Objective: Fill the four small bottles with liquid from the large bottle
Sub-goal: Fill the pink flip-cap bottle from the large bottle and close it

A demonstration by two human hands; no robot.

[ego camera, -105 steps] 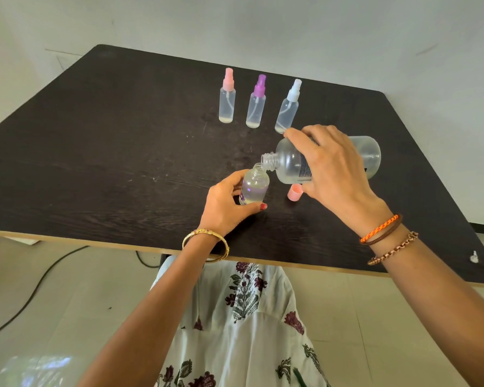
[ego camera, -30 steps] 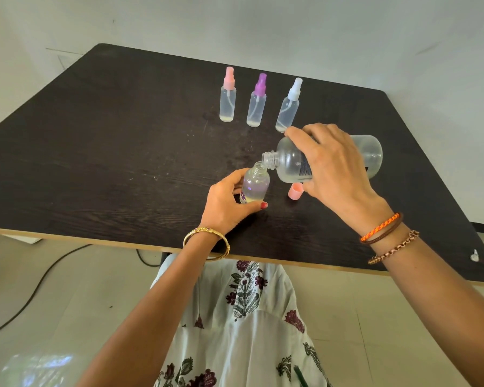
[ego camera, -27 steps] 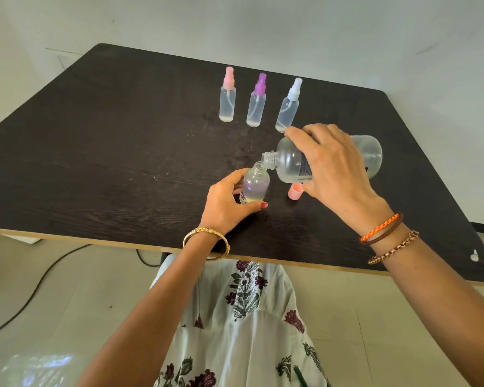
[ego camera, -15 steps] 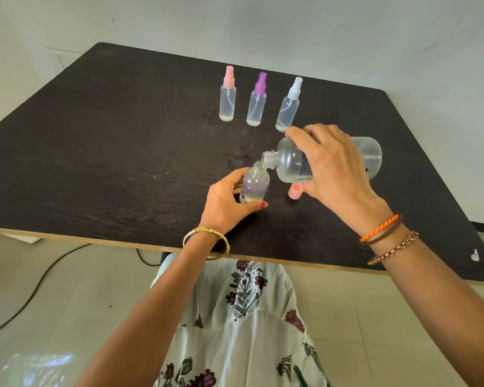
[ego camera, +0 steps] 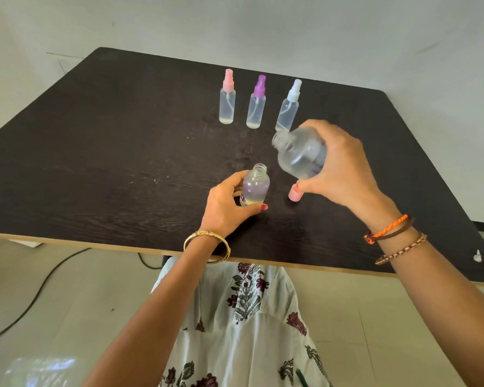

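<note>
My left hand (ego camera: 226, 205) grips an uncapped small clear bottle (ego camera: 255, 185) that stands on the dark table (ego camera: 95, 152), with liquid in its lower part. My right hand (ego camera: 344, 166) holds the large clear bottle (ego camera: 301, 153) above the table, to the right of the small one, its open mouth raised and pointing up-left. Three capped spray bottles stand in a row at the back: pink top (ego camera: 227, 98), purple top (ego camera: 256, 103), white top (ego camera: 288, 106). Each shows a little liquid at the bottom.
A pink cap (ego camera: 294, 193) lies on the table just under my right hand. A small white object (ego camera: 477, 256) sits near the table's front right corner. A cable (ego camera: 39, 289) runs over the floor at the left. The white wall stands behind the table.
The large bottle was tipped sideways with its mouth over the small bottle's neck. Now my right hand has swung it up and away, mouth raised. My left hand still holds the small bottle.
</note>
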